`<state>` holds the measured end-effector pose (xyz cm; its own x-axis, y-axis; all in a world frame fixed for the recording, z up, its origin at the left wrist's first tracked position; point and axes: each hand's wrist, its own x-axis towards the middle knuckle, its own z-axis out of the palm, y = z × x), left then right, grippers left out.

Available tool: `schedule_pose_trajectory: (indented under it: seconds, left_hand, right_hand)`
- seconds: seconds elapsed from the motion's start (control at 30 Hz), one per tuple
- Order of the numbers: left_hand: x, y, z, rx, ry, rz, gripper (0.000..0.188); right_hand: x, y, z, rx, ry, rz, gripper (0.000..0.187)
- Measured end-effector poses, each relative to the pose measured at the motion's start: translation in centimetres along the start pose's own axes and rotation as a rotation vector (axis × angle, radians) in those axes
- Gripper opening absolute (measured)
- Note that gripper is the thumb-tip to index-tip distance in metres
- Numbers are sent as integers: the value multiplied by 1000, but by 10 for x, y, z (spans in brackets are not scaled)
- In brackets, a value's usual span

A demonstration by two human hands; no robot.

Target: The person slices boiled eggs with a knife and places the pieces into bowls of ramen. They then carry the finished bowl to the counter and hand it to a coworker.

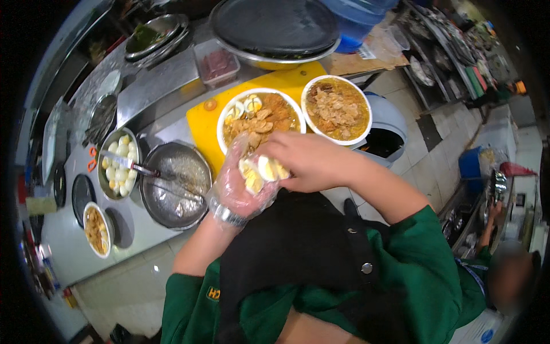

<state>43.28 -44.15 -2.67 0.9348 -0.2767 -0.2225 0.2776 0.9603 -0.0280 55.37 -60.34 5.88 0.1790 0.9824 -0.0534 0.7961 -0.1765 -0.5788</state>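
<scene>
The gloved left hand cups cut eggs, just nearside of the central bowl. The right hand curls over them; whether it grips, I cannot tell.

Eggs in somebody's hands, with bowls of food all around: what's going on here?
A person is holding cut boiled eggs in the left hand, which wears a clear plastic glove, with the right hand close over them. Just beyond, a white bowl of food on a yellow board already has egg pieces on top; the white bowl to its right shows none. To the left, a knife lies across a metal bowl of peeled eggs.
</scene>
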Motion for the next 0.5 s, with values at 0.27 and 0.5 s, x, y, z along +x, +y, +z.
schedule_pose_trajectory:
  seconds: [0.27,0.5]
  left_hand:
    - [38,-40,25,-119,107,-86,58]
    - [48,-43,24,-152,82,-145,63]
  right_hand:
    - [-45,15,-28,-60,8,48,54]
    - [-55,14,-32,24,38,106,52]
